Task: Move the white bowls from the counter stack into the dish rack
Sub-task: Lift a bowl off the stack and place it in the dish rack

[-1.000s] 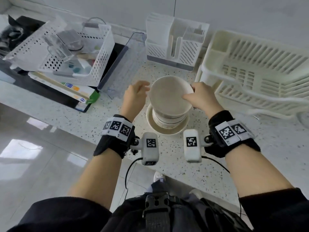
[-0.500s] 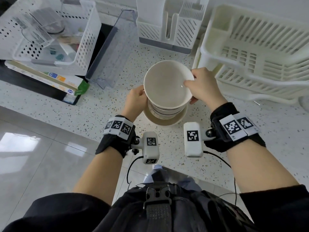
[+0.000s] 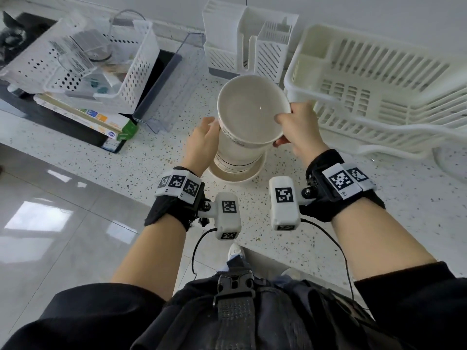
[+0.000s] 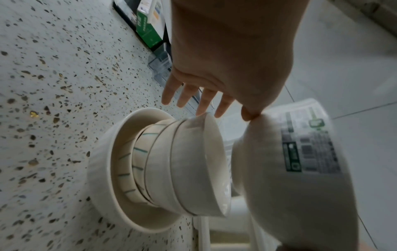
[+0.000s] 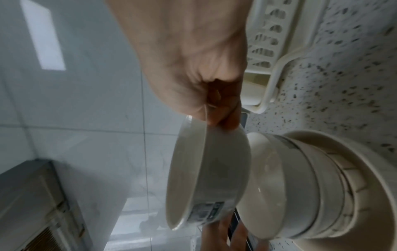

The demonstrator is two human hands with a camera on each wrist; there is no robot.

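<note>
Right hand (image 3: 299, 127) pinching rim of top white bowl (image 3: 251, 109), holding it clear above the stack (image 4: 167, 169), left hand (image 3: 203, 142) open-fingered, thumb touching the bowl, dish rack (image 3: 379, 79) sitting beside on speckled surface (image 3: 156, 160).

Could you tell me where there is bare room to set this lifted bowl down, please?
The dish rack shows only its bare slats, and the right hand holds the lifted bowl at its near corner. Bare counter lies in front of the rack. It is crowded on the left: the perforated basket sits on books, with the bowl stack and left hand alongside.
</note>
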